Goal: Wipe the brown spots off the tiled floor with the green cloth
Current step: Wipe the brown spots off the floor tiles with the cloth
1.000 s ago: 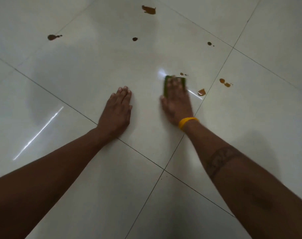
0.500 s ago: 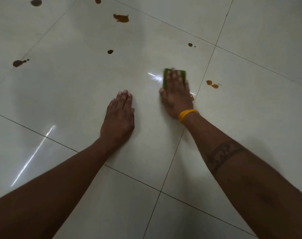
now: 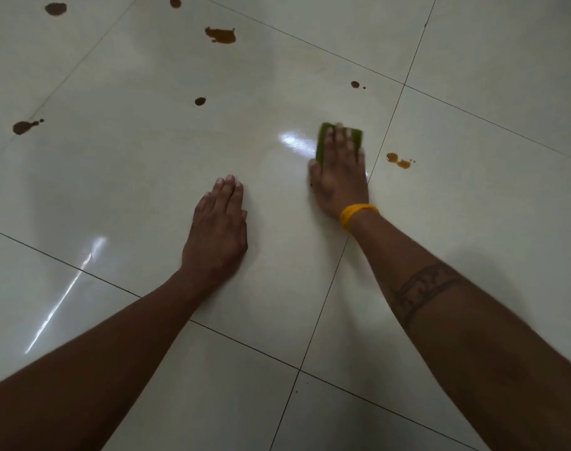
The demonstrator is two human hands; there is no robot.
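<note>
The right hand point(image 3: 339, 177) presses a folded green cloth point(image 3: 323, 138) flat-fingered on the glossy white tiled floor point(image 3: 131, 177); the left hand point(image 3: 217, 229) rests open nearby; brown spots point(image 3: 398, 160) lie right and far.

An indoor room, likely in a home: a glossy floor point(image 3: 147, 177) of large pale tiles with thin dark grout lines point(image 3: 329, 281), lamp glare shining on it and brown spots point(image 3: 220, 35) scattered across the tiles.
</note>
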